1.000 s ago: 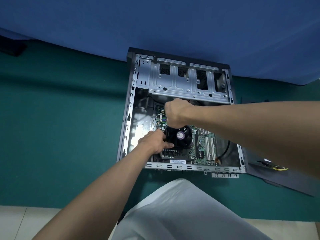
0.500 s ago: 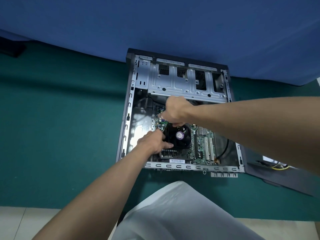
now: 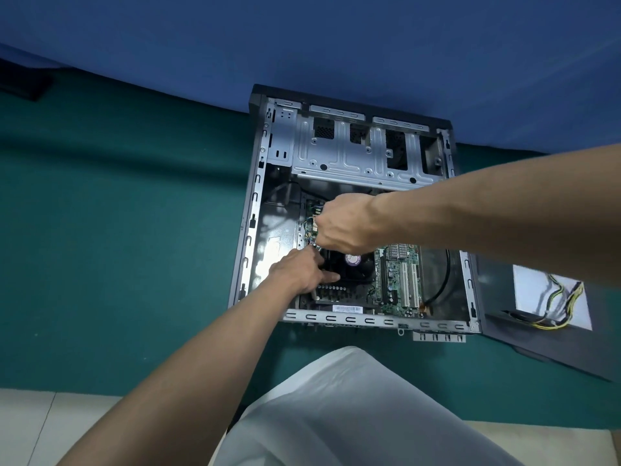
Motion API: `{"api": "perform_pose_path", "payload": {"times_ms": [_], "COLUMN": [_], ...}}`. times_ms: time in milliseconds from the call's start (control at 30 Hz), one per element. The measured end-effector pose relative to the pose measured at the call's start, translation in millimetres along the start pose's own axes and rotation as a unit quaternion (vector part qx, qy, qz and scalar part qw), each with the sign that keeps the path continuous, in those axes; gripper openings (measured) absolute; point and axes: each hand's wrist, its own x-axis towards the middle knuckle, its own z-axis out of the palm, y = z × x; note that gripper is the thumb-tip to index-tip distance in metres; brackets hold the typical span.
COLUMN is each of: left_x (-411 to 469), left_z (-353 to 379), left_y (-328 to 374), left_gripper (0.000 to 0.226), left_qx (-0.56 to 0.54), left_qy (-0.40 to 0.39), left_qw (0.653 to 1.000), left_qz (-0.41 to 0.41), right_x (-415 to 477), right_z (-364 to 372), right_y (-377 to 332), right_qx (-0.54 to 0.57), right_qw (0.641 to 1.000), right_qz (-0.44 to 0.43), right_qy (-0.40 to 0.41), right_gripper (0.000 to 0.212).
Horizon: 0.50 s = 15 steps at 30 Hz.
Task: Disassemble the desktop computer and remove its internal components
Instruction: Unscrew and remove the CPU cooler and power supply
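Both hands reach into the open desktop case [image 3: 255, 230] on the matte green surface [image 3: 134, 230].
The sheet-metal case lies flat; its slotted silver drive cage [image 3: 353, 156] is at the far end, the green motherboard [image 3: 393, 284] nearer; the left hand [image 3: 299, 272] grips the left edge of the round black cooler fan [image 3: 356, 267]; the right hand [image 3: 346, 227] curls over the fan's far edge, and I cannot tell whether it holds anything.
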Motion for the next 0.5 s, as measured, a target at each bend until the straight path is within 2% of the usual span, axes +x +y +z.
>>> {"api": "perform_pose_path", "payload": {"times_ms": [100, 200, 333, 367, 433, 500], "left_x": [1, -1, -3, -4, -7, -10], "left_z": [-1, -1, -1, -1, -1, -1], "left_y": [1, 0, -1, -1, -2, -2], "left_gripper": [0.053, 0.054, 0.057, 0.063, 0.077, 0.076], "left_qx": [-0.013, -0.012, -0.014, -0.017, -0.014, -0.007], "left_qy": [-0.015, -0.015, -0.005, -0.010, -0.023, -0.022], "left_qw": [1.000, 1.000, 1.000, 1.000, 0.999, 1.000], "left_qz": [0.008, 0.011, 0.015, 0.017, 0.021, 0.021], "right_x": [-4, -3, -10, -13, -22, -30], "right_z": [7, 15, 28, 33, 43, 55], "right_y": [4, 4, 1, 2, 3, 3], "right_qx": [0.022, 0.117, 0.311, 0.343, 0.403, 0.459], "right_qw": [0.999, 0.989, 0.931, 0.916, 0.880, 0.830], "right_qz": [-0.011, 0.067, 0.187, 0.201, 0.229, 0.267], "right_qy": [0.021, 0.054, 0.047, 0.052, 0.100, 0.169], "right_gripper": [0.043, 0.029, 0.005, 0.007, 0.014, 0.011]}}
